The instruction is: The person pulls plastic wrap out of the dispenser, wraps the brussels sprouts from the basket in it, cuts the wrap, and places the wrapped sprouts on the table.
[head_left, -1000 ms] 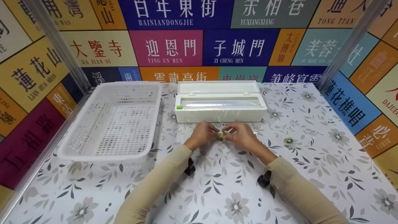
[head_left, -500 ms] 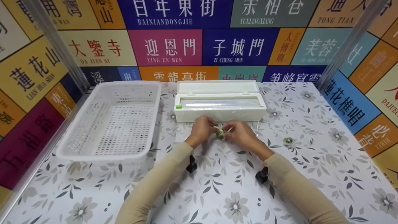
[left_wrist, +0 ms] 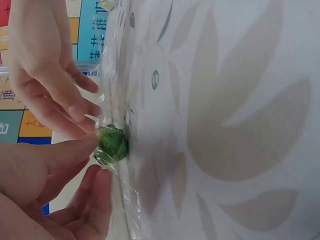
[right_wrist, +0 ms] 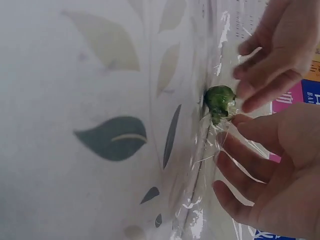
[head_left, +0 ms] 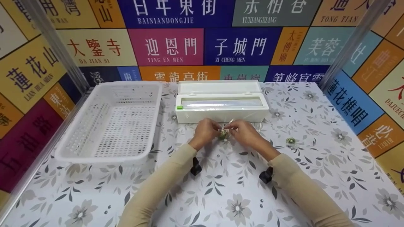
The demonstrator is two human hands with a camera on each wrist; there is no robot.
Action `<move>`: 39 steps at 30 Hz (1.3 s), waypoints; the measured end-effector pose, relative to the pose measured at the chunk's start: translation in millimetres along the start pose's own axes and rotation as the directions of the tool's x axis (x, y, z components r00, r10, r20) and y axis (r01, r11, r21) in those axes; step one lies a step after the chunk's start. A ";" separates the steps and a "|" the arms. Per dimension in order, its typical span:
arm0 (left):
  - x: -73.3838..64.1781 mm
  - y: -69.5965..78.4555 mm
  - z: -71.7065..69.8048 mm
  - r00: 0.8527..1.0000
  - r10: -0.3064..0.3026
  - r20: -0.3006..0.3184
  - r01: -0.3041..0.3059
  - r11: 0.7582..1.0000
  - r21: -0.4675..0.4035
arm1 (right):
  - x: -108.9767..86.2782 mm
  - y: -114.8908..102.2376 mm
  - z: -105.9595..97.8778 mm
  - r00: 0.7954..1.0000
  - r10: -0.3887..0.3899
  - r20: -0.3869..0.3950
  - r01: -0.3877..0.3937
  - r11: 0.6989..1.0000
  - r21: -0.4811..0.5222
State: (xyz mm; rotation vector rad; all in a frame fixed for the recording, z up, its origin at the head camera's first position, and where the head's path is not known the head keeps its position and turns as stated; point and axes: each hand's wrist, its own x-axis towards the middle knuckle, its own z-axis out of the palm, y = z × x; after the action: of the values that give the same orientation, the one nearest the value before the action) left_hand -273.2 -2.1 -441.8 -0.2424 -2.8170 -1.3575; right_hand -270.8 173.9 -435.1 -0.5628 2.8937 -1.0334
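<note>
A small round green vegetable, which looks like a Brussels sprout, sits on the table between both hands, with clear cling film around and beneath it. My left hand holds its left side; in the left wrist view the thumb lies against the green sprout. My right hand pinches gathered film by its upper end, and in the right wrist view the fingertips meet the film just beside the leaves. Farther right lies another small green sprout, which appears film-wrapped.
Behind the hands stands a white cling film box, lid raised, with a green slider at its left end. A white perforated basket occupies the left side. Printed panels wall the back and sides of the flower-patterned table.
The hands stay around the sprout, and more of it shows now. My right fingers have shifted slightly upward with the film, which now stands up in wisps. The head view has tilted a little.
</note>
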 end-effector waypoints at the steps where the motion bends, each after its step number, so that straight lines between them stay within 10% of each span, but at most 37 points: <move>1: 0.4 -1.5 0.5 1.000 -0.009 0.010 0.009 1.000 -0.009 | -0.5 -0.8 -0.7 1.000 0.000 -0.022 0.000 1.000 0.007; 6: 4.3 -5.5 1.5 0.998 -0.031 0.053 0.033 0.998 -0.047 | -2.5 -3.1 -3.9 0.993 0.029 -0.119 -0.018 0.995 0.095; 14: 12.3 -13.3 1.1 0.995 -0.016 0.098 0.023 0.997 -0.074 | 0.4 -2.2 -1.4 0.978 0.203 0.038 -0.207 0.956 0.211; 26: 14.0 -17.4 -1.4 0.990 -0.036 0.137 0.054 0.990 -0.128 | 11.8 3.2 5.2 0.975 0.216 0.053 -0.220 0.970 0.100; 39: 17.9 -20.1 -1.4 0.992 0.065 0.110 -0.060 0.997 -0.052 | 21.4 -0.1 7.0 0.967 0.250 0.050 -0.254 0.959 0.128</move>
State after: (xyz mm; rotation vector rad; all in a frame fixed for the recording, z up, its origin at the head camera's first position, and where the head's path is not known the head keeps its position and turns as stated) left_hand -293.8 -13.0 -455.2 -0.4166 -2.8403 -1.4447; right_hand -289.8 162.4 -438.4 -0.1953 2.7460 -1.1526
